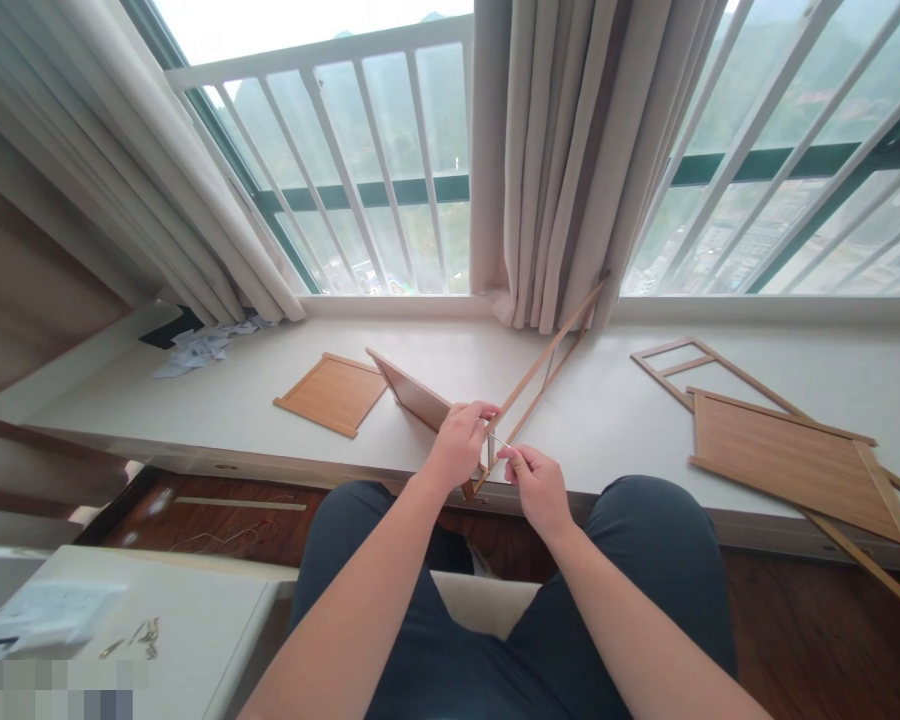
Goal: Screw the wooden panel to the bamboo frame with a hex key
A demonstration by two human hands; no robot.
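My left hand is closed round the near end of a slim wooden frame, where it meets a wooden panel standing on edge. That frame slants away toward the curtain, its far end near the curtain's foot. Pinched in my right hand is a thin silver rod, apparently a hex key, its tip reaching to the frame joint beside my left fingers. The fingers hide the exact contact and any screw. Both hands are just above the front edge of the white window ledge.
A small wooden panel lies flat to the left. At right, a larger panel overlaps another open frame. Crumpled papers sit far left. Small metal hardware lies on a white side table. A curtain hangs behind.
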